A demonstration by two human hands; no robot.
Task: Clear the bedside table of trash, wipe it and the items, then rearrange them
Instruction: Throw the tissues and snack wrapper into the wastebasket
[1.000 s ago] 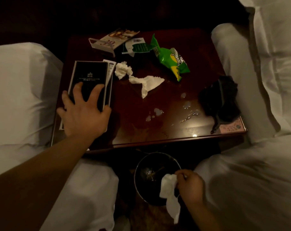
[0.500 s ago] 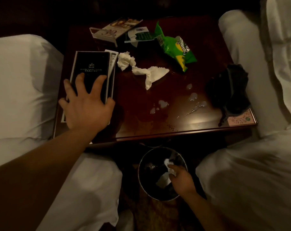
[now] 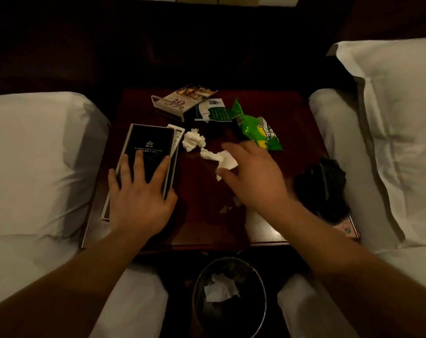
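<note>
Dark wood bedside table (image 3: 299, 123) stands between white beds (image 3: 36, 154).

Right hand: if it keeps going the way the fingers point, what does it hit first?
Most likely the flattened tissue on the bedside table: the open right hand points up-left at it, fingertips already overlapping its edge. Height above it is unclear.

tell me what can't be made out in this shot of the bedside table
Head view only:
- Wet spots on the table: mostly covered by the right hand.
- Flat tissue: partly under that hand's fingers; contact unclear, the hand is blurred.
- Black folder: title too small, lower part under the left hand.
- Dark bundle: too dim to identify.
- Bin: bottom lost in shadow.
</note>
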